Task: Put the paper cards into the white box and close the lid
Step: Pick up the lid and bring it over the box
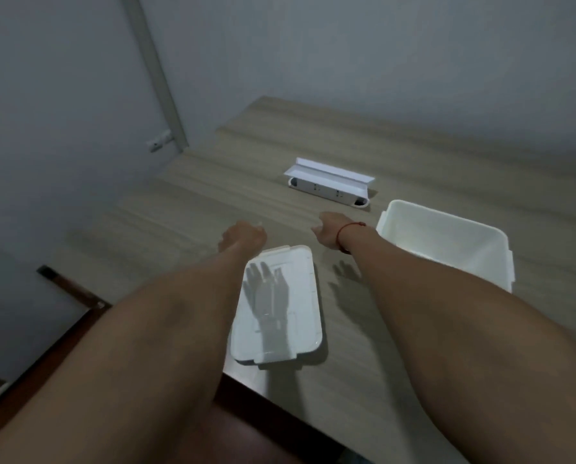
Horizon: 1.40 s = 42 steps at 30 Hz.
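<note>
Both my arms reach forward over the wooden table (193, 202). My left hand (243, 236) hovers just beyond the far end of the white lid (300, 329), which lies flat near the table's front edge. My right hand (328, 231), with a red string at the wrist, hangs left of the open white box (494, 262). I see the hands from behind, so the fingers are mostly hidden. Their shadows on the lid and the table show spread fingers with nothing in them. No paper cards are visible.
A white socket unit (326, 187) with a raised flap is set into the table behind the hands. A grey wall rises beyond the table. The table's dark front edge (273, 403) runs below the lid, and a dark chair frame (75, 289) stands at the left.
</note>
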Available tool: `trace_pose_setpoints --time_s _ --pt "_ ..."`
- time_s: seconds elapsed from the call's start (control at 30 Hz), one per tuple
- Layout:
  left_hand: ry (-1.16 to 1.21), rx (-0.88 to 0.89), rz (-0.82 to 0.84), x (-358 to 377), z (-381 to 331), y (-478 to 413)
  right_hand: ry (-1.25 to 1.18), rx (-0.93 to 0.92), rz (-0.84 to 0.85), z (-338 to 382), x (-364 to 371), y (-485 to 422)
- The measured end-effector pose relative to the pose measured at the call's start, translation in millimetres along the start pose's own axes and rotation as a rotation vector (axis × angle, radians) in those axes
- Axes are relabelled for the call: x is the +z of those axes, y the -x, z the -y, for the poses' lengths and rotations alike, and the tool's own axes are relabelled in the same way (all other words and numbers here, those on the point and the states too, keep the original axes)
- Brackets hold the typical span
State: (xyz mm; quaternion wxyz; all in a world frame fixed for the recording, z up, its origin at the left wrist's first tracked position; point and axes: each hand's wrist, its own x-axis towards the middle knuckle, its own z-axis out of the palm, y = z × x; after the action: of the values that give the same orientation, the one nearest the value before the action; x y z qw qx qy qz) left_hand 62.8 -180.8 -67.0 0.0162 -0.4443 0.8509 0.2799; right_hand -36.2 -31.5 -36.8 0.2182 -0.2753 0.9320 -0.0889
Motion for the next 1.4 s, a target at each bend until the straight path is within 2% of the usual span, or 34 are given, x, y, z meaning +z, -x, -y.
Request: trace_pose_setpoints --time_s 0.17,0.4,0.57,0.63,0.73,0.8,0.87,0.97,1.07,1.13,1.2,1.3,1.4 --pt "0.020 -0.128 0.060 25 45 0 -0.017 -0.001 0.039 17 43 -5" --pt "0.114 -0.268 0.143 68 71 3 -0.047 0.119 0.112 7 95 -11" --pt "0.144 -0.337 0.106 90 80 9 -0.244 0.188 0.137 0 122 -12" --pt "0.239 -0.420 0.118 90 80 9 -0.328 0.230 0.122 -1 130 -11" --pt "0.435 -0.508 0.230 86 81 15 -0.434 0.313 0.095 -1 133 -8" --pt "0.478 -0.477 0.262 79 79 15 -0.503 0.316 0.070 1 121 -9" --pt "0.539 -0.408 0.213 62 70 10 -0.609 0.301 -0.014 9 96 -10" --pt "0.669 -0.208 0.070 15 41 4 -0.812 0.309 -0.176 29 40 -12" --pt "0.674 0.030 -0.056 -41 11 6 -1.067 0.295 -0.306 54 -23 -11" --pt "0.593 0.209 -0.180 -74 -8 8 -1.308 0.295 -0.389 69 -65 -7" --pt "0.415 0.363 -0.277 -101 -25 12 -1.518 0.248 -0.403 83 -98 4" --pt "0.144 0.492 -0.332 -117 -43 18 -1.652 0.193 -0.370 96 -126 15" --pt "0.002 0.535 -0.362 -124 -57 26 -1.776 0.200 -0.324 103 -137 17"
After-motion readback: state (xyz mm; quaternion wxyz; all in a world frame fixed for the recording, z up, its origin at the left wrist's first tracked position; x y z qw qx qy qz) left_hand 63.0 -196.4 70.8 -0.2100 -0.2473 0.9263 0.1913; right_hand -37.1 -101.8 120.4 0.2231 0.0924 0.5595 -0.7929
